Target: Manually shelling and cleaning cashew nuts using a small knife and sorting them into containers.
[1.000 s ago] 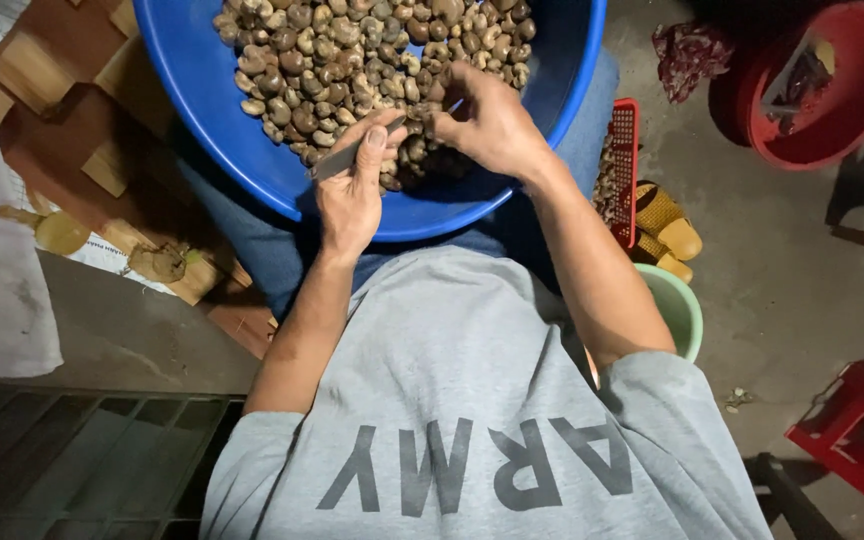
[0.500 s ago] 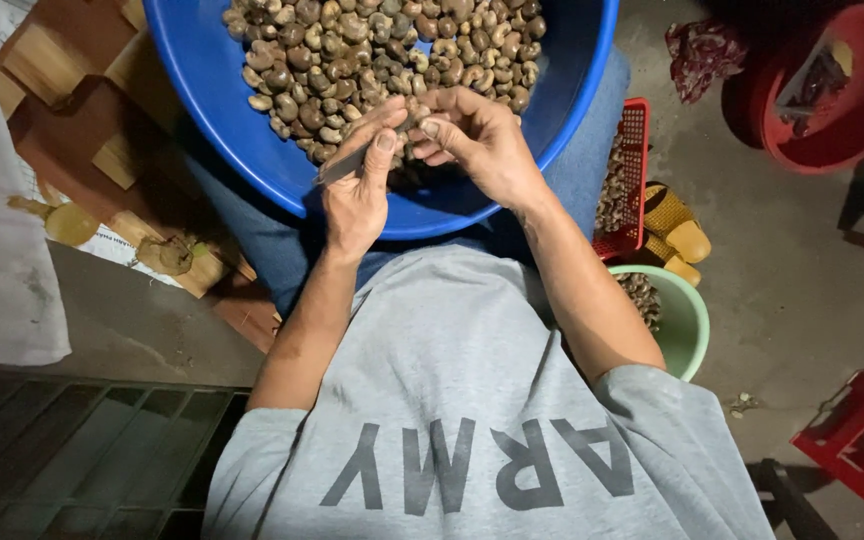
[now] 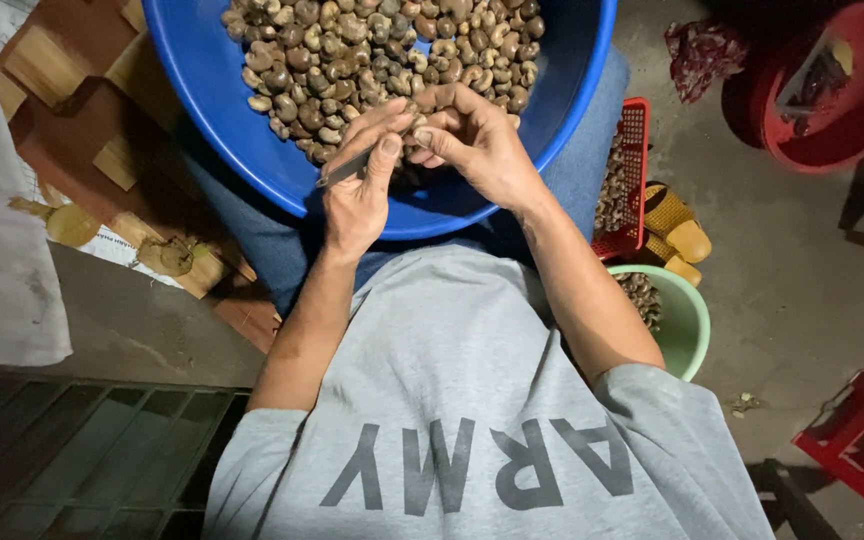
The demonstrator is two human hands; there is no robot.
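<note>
Both hands have drawn closer over the glossy blue plastic basin [image 3: 212, 110] of lumpy brown cashew nuts [image 3: 352, 50]. Left hand [image 3: 357, 195] pinches a thin metal blade [image 3: 344, 170]; right hand [image 3: 477, 145] curls around one nut, mostly hidden.

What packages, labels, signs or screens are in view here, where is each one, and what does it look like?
Shirt print: large dark block letters on the grey shirt, bottom centre, seen upside down.
Printed paper sheet: white with small print, flat under the wooden blocks, left.
Crumpled bag: red, patterned, on the floor beside the red basin, upper right.
No screens or signs.
</note>
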